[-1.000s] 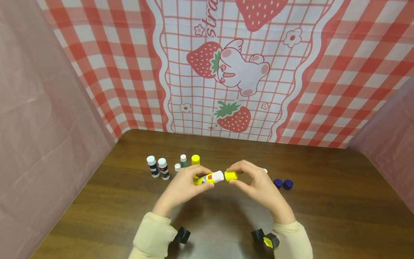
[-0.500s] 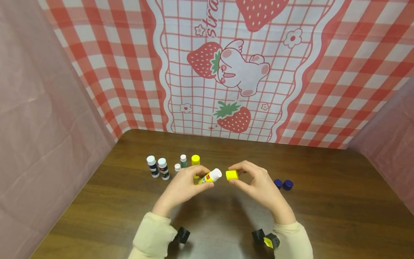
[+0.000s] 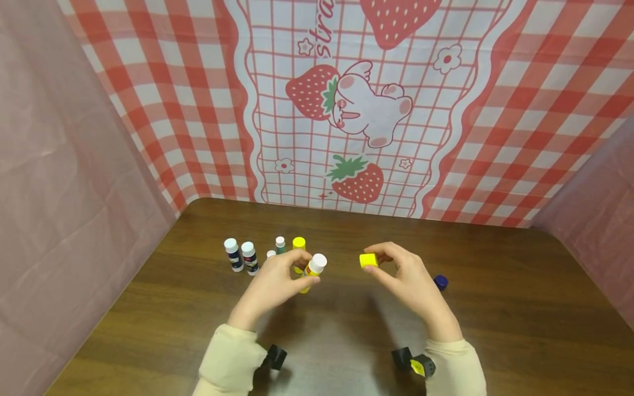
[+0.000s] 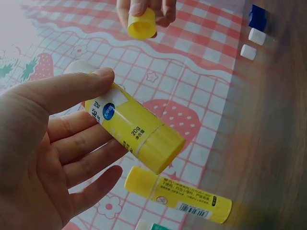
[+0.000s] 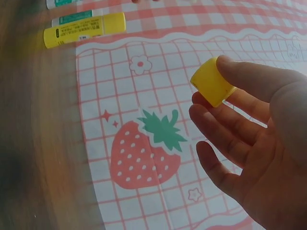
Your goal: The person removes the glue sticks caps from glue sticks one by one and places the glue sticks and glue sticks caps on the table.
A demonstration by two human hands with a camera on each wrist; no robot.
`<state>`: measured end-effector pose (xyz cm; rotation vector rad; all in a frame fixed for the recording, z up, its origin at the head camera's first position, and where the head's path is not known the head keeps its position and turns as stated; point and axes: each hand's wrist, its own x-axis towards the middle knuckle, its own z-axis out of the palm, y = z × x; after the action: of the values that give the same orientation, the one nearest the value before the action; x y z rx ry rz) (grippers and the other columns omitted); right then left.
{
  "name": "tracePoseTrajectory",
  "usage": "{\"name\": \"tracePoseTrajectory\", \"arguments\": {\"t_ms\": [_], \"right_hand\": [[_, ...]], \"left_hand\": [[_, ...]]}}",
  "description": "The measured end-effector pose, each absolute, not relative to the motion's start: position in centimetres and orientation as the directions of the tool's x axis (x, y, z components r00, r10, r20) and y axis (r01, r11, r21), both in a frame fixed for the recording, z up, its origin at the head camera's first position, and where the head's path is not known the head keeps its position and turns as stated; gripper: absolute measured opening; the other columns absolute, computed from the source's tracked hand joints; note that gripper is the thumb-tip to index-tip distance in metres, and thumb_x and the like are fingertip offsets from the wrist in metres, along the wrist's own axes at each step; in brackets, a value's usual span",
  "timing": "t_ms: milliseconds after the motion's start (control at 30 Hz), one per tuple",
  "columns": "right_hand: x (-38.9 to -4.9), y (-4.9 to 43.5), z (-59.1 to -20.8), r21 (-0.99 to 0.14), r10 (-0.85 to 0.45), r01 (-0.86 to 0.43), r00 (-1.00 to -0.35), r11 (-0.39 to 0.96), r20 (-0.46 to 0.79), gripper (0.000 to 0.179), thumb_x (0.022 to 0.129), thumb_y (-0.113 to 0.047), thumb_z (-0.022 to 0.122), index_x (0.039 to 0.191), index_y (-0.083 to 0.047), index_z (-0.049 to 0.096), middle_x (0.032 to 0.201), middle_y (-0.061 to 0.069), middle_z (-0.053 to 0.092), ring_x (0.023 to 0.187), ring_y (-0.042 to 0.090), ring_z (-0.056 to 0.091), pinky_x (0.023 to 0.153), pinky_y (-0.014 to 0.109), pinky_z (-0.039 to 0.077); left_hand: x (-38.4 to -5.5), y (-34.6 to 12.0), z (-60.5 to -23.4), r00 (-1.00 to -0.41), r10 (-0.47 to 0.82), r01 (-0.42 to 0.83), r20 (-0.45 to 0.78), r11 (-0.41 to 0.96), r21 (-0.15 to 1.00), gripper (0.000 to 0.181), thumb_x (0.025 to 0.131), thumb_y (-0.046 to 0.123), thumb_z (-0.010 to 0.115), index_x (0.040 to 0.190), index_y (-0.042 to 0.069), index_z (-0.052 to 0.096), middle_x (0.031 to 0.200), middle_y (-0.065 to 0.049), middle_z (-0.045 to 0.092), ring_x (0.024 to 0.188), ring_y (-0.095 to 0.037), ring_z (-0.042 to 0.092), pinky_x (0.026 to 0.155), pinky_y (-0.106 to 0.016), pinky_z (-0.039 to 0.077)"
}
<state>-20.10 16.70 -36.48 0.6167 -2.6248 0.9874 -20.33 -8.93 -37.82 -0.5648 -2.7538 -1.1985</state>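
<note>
My left hand (image 3: pixel 274 280) holds a yellow glue stick (image 4: pixel 139 127) between thumb and fingers, its uncapped white end (image 3: pixel 319 260) tilted up. The yellow base of the stick points down in the left wrist view. Off to the right, my right hand (image 3: pixel 408 278) pinches a yellow cap (image 5: pixel 211 81) by thumb and fingertips. The cap's hollow side (image 4: pixel 142 29) shows in the left wrist view, and a wide gap separates it from the stick. Behind my left hand stands another yellow glue stick (image 4: pixel 187 196), with its yellow cap on.
Two dark blue glue sticks with white caps, a nearer one (image 3: pixel 250 258) and a farther one (image 3: pixel 234 254), stand at the left. Small green white-capped sticks (image 3: pixel 280 245) stand beside them. Blue caps (image 4: pixel 257 18) and small white caps (image 4: pixel 248 51) lie on the right of the table (image 3: pixel 520 308).
The yellow cap has come away from the glue stick's white end and moved right with my right hand. My left hand has drifted left and turned the stick more upright.
</note>
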Motion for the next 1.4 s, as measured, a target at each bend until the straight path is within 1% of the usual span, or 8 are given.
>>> {"name": "tracePoseTrajectory", "arguments": {"t_ms": [200,267,467,600,733,933,1133,1400], "right_hand": [[-20.2,17.5,-36.5,-0.568,-0.263,-0.441,-0.891,0.695,0.370,0.030,0.081,-0.026,0.068,0.108,-0.014,0.060,0.092,-0.005,0.062,0.084,0.012,0.056,0.070,0.032,0.045],[-20.3,17.8,-36.5,-0.570,-0.252,-0.434,-0.894,0.698,0.371,0.030,0.081,-0.024,0.068,0.107,-0.012,0.060,0.091,-0.003,0.062,0.082,0.014,0.057,0.070,0.031,0.047],[-20.4,18.8,-36.4,-0.599,-0.218,-0.391,-0.914,0.699,0.342,0.030,0.080,-0.022,0.069,0.107,-0.010,0.060,0.088,0.001,0.062,0.074,0.016,0.056,0.061,0.026,0.049],[-20.3,20.0,-36.2,-0.619,-0.175,-0.325,-0.941,0.715,0.291,0.030,0.082,-0.030,0.067,0.104,-0.012,0.059,0.088,0.003,0.062,0.074,0.016,0.059,0.057,0.023,0.048],[-20.2,21.3,-35.9,-0.602,-0.120,-0.259,-0.958,0.755,0.262,0.032,0.083,-0.038,0.063,0.102,-0.013,0.059,0.085,0.002,0.062,0.078,0.015,0.059,0.060,0.023,0.045],[-20.0,22.4,-35.8,-0.581,-0.089,-0.218,-0.966,0.784,0.242,0.034,0.085,-0.041,0.060,0.101,-0.012,0.059,0.084,0.002,0.062,0.075,0.013,0.055,0.057,0.023,0.043],[-19.9,23.2,-35.9,-0.565,-0.068,-0.183,-0.973,0.805,0.219,0.036,0.084,-0.040,0.061,0.103,-0.010,0.059,0.084,0.005,0.059,0.075,0.016,0.051,0.055,0.024,0.042],[-19.9,24.9,-36.1,-0.541,-0.021,-0.094,-0.990,0.836,0.141,0.039,0.082,-0.030,0.066,0.108,-0.002,0.056,0.090,0.012,0.061,0.081,0.021,0.054,0.060,0.027,0.042]], "left_hand": [[-20.6,-9.8,-38.0,-0.916,0.275,0.401,0.292,0.598,0.694,0.026,0.072,0.027,0.075,0.095,0.021,0.064,0.082,0.011,0.064,0.076,-0.012,0.060,0.071,-0.027,0.043],[-20.7,-10.1,-38.0,-0.916,0.258,0.400,0.306,0.598,0.694,0.026,0.071,0.025,0.076,0.094,0.020,0.064,0.083,0.010,0.064,0.077,-0.013,0.060,0.068,-0.027,0.045],[-20.9,-11.2,-38.0,-0.943,0.167,0.326,0.288,0.641,0.695,0.029,0.072,0.023,0.076,0.098,0.016,0.063,0.091,0.004,0.064,0.081,-0.013,0.060,0.070,-0.031,0.048],[-21.1,-11.8,-38.0,-0.943,0.119,0.309,0.310,0.654,0.691,0.031,0.074,0.024,0.074,0.099,0.011,0.062,0.093,-0.002,0.064,0.079,-0.018,0.061,0.069,-0.032,0.049],[-21.2,-12.3,-37.9,-0.938,0.084,0.303,0.336,0.669,0.679,0.031,0.075,0.026,0.073,0.098,0.009,0.061,0.090,-0.004,0.063,0.076,-0.021,0.060,0.067,-0.033,0.047],[-21.2,-13.4,-37.7,-0.949,0.003,0.237,0.316,0.669,0.705,0.031,0.076,0.025,0.071,0.100,0.008,0.061,0.092,-0.005,0.063,0.082,-0.021,0.058,0.070,-0.033,0.046],[-21.4,-14.2,-37.6,-0.956,-0.065,0.169,0.286,0.676,0.717,0.032,0.078,0.027,0.069,0.103,0.007,0.061,0.094,-0.007,0.065,0.086,-0.021,0.059,0.069,-0.034,0.045],[-21.3,-15.4,-37.5,-0.960,-0.130,0.099,0.249,0.671,0.734,0.032,0.079,0.025,0.069,0.104,0.006,0.061,0.088,-0.010,0.064,0.080,-0.021,0.058,0.067,-0.033,0.044]]}}
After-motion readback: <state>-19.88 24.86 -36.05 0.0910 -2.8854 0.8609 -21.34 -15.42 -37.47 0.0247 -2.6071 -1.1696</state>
